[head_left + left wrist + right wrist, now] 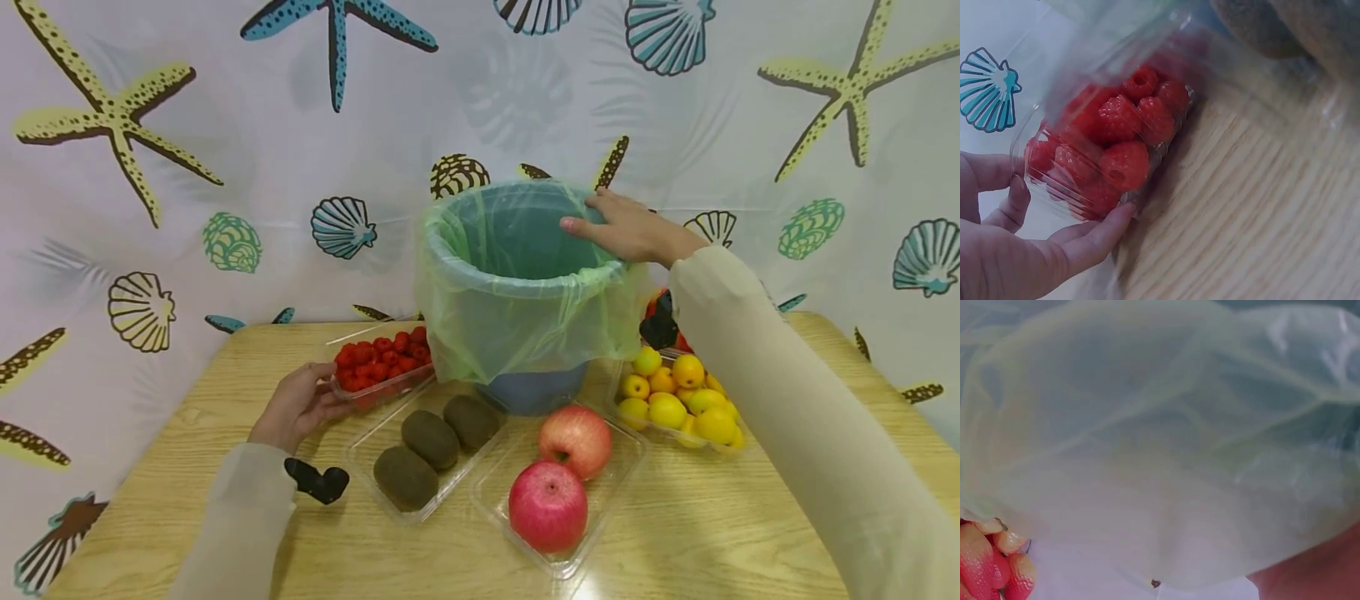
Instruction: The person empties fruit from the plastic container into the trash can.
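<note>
A blue bin (pixel 530 392) stands upright at the table's back, with a pale green plastic liner (pixel 517 333) folded over its rim. My right hand (pixel 622 229) rests on the rim's right side, fingers extended and thumb over the opening. Only a dark edge of that hand shows in the right wrist view, beside the liner (pixel 1147 506). Left of the bin, my left hand (pixel 300 404) grips the near left end of a clear container of raspberries (pixel 382 362). In the left wrist view, thumb and fingers pinch that end around the raspberries (pixel 1119 119).
Three kiwis (pixel 430 439) lie in a clear tray before the bin, next to a tray with two red apples (pixel 548 507). At right, a clear box holds small yellow fruit (pixel 686 400). Red and yellow fruit (pixel 997 565) shows behind it. A patterned cloth (pixel 480 108) hangs behind the table.
</note>
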A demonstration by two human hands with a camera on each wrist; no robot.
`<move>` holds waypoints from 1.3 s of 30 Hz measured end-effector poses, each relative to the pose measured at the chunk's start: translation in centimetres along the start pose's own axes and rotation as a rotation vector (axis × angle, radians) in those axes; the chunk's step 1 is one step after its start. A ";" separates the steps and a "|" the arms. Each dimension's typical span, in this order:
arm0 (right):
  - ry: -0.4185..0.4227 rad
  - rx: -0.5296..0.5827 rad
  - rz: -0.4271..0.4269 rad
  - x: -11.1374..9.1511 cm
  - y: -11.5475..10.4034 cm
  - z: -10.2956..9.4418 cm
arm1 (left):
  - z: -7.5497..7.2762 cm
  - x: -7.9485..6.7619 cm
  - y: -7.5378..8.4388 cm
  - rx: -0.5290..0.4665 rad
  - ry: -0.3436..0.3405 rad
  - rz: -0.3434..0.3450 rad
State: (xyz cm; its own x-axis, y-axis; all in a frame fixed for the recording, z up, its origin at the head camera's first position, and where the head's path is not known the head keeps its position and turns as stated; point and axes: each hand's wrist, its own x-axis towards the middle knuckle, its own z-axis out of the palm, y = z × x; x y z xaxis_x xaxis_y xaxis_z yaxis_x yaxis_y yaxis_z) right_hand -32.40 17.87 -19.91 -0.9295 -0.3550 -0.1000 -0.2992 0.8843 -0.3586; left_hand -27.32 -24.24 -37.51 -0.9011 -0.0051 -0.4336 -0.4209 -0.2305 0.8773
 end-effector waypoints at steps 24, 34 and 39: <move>-0.035 -0.036 0.046 -0.1 -0.7 -0.3 | -1.1 -0.6 -1.3 -0.310 -0.129 -0.087; -0.010 -0.046 0.045 0.0 -0.8 -0.1 | -2.0 -1.6 0.5 -0.332 -0.076 -0.061; -0.019 -0.103 0.061 -0.1 -0.6 -0.1 | -1.9 -2.3 0.9 -0.313 -0.092 -0.001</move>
State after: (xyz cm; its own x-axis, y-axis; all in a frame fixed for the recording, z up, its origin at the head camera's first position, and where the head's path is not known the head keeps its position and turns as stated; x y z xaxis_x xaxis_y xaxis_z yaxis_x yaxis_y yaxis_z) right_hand -32.22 17.44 -19.58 -0.9427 -0.3045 -0.1365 -0.2637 0.9305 -0.2543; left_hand -25.39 -26.26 -36.12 -0.9123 0.0797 -0.4017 -0.3821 -0.5183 0.7651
